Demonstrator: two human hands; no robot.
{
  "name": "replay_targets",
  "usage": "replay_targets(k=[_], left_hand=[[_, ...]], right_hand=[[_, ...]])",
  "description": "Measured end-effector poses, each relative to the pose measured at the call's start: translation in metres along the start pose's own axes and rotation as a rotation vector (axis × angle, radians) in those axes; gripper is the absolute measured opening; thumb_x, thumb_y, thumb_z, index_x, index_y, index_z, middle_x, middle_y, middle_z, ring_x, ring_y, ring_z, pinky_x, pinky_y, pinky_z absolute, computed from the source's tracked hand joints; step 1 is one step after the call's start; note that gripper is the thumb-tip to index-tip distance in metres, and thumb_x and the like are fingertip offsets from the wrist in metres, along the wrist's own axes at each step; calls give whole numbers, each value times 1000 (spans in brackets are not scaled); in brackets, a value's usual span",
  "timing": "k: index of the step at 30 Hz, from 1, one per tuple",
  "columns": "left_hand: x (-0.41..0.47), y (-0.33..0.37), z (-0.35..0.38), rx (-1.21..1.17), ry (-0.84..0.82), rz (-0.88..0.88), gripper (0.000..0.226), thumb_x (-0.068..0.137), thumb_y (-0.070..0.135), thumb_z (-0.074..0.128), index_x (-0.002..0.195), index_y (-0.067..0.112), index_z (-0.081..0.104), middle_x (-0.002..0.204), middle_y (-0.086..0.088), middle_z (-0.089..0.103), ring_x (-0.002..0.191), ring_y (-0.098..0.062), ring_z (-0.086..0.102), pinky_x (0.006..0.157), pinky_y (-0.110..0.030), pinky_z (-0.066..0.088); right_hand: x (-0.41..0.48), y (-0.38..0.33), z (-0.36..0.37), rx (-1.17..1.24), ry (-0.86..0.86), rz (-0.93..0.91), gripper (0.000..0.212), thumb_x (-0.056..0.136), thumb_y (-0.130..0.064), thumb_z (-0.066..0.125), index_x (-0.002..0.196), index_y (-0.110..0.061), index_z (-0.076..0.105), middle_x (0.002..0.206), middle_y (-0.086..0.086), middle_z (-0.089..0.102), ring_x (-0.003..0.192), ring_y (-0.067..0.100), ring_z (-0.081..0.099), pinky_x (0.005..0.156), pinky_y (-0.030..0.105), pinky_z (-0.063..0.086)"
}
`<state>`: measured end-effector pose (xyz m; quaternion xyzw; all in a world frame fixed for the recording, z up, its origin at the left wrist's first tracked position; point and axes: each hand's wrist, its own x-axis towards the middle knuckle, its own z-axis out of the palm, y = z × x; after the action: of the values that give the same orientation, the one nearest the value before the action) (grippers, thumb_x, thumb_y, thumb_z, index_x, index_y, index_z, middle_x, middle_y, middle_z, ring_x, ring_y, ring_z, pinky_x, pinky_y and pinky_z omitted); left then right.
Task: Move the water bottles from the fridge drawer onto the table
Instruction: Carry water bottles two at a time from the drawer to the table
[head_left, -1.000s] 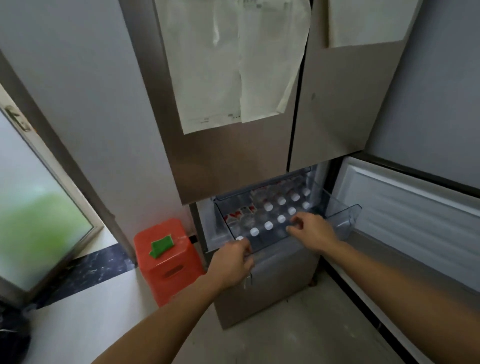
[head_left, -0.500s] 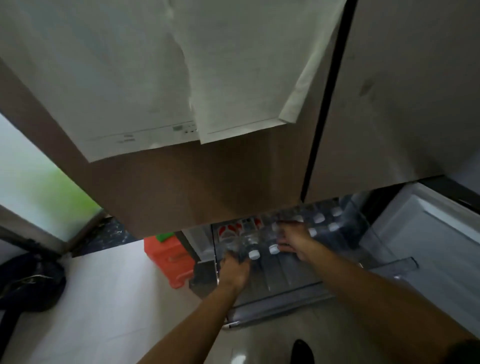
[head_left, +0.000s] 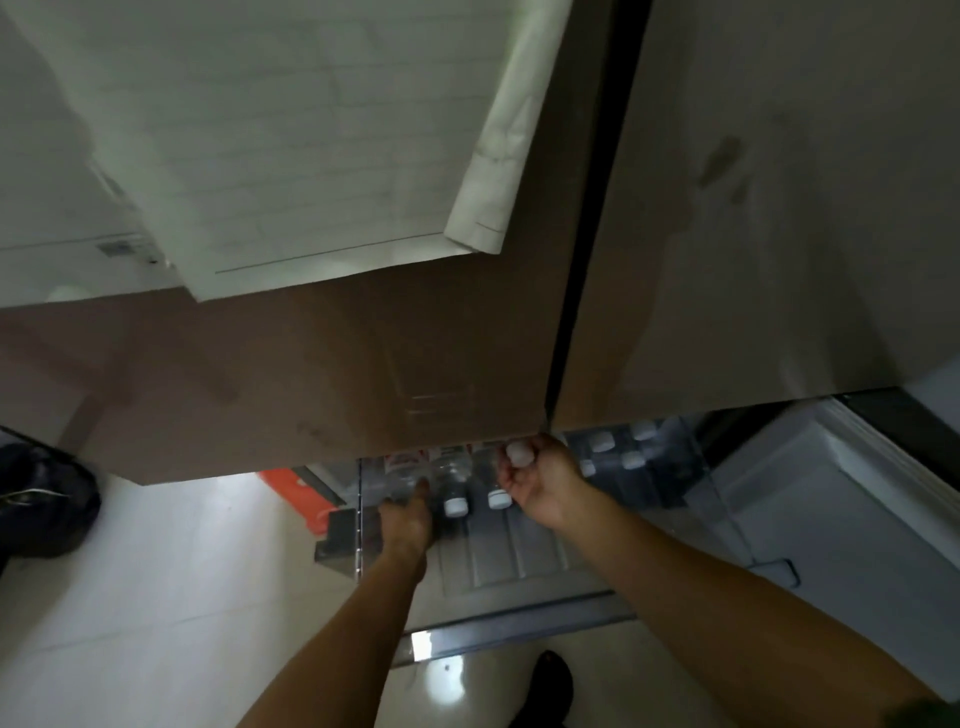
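Note:
The clear fridge drawer (head_left: 519, 561) is pulled out below the brown fridge doors. Several water bottles with white caps stand in it, for example one bottle (head_left: 456, 496) at the front and others (head_left: 602, 442) further right. My right hand (head_left: 540, 480) is closed around the neck of a water bottle (head_left: 519, 453), whose white cap shows above my fingers. My left hand (head_left: 408, 519) reaches into the drawer's left front, fingers down among the bottles; whether it grips one is hidden. The upper fridge door covers the back of the drawer.
Papers (head_left: 291, 156) hang on the fridge door (head_left: 363, 374) close to my head. An open white door panel (head_left: 831, 519) stands at the right. An orange stool (head_left: 296, 493) sits left of the drawer, a dark bag (head_left: 41, 504) on the floor further left. My shoe (head_left: 553, 680) is below.
My head has moved closer and lower toward the fridge. My right hand has closed on a bottle's neck and lifted it a little. My left hand has gone deeper into the drawer.

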<state>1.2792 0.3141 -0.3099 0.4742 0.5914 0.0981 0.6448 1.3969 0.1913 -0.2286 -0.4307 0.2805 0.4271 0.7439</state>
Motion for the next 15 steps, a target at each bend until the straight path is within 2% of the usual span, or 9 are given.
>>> replay_targets(k=[1,3,5,7,11,13,15], left_hand=[[7,-6,1,1,12,0,60,86,44,64,131,8,48,126,-16,59,111,-37,58,97,-54,48],[0,1,0,25,40,17,57,86,48,63,123,6,54,119,-17,62,105,-37,60,94,-53,50],[-17,14,-4,74,77,78,59,86,52,60,120,5,55,116,-18,63,103,-36,60,94,-51,50],[-35,29,-7,142,120,179,51,91,44,56,120,2,53,115,-19,62,105,-36,59,95,-47,48],[-75,53,-17,361,195,355,40,96,30,49,122,0,48,120,-27,59,110,-42,56,92,-43,45],[-92,57,-29,501,198,377,41,97,30,47,124,1,43,121,-28,58,112,-44,55,90,-44,43],[-103,58,-45,620,196,411,40,97,34,45,122,3,43,119,-27,60,110,-44,56,89,-45,44]], right_hand=[[-1,1,-3,3,32,20,18,98,-19,40,85,-14,52,71,9,61,61,16,50,46,21,43],[0,6,-12,13,119,40,26,97,-28,41,80,-11,52,60,8,55,54,14,44,39,16,37],[1,11,-19,-40,199,21,34,95,-39,45,75,-12,53,51,4,51,49,12,39,38,13,33],[0,15,-22,-72,257,-25,37,92,-47,52,74,-15,54,52,1,48,45,10,36,39,13,29],[-10,19,-16,-137,310,-171,41,94,-47,54,69,-15,52,53,3,42,33,10,32,34,15,24],[-18,19,-12,-167,324,-263,41,92,-49,54,78,-10,58,64,8,53,44,16,45,39,23,35],[-28,18,-12,-317,370,-367,50,85,-54,54,101,-8,63,92,14,66,71,26,59,62,35,52]])
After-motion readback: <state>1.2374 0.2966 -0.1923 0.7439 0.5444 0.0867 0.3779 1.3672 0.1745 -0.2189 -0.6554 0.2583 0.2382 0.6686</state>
